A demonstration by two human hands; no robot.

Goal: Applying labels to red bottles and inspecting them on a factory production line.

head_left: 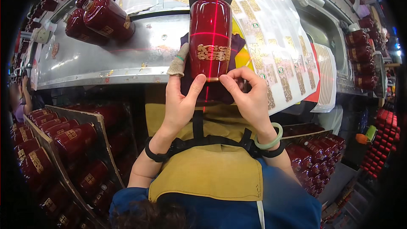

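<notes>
A glossy dark red bottle point(210, 29) lies on a dark cloth point(237, 44) in front of me, its neck pointing away. Raised gold lettering point(214, 52) sits on its lower front, and a thin gold band point(212, 79) runs along its base. My left hand point(182, 95) grips the bottle's lower left, thumb at the base; a knitted finger cover point(177, 64) is on one finger beside the glass. My right hand point(246, 91) is closed at the lower right corner, thumb pressed to the base and index finger bent. Its other fingertips are partly hidden. Red laser lines cross the bottle.
Sheets of gold decals point(275, 46) spread over the right of the metal bench point(152, 42). Several red bottles point(108, 17) stand at the far left. Wooden-sided racks of bottles point(76, 138) flank me below the bench. A sink point(326, 34) lies to the right.
</notes>
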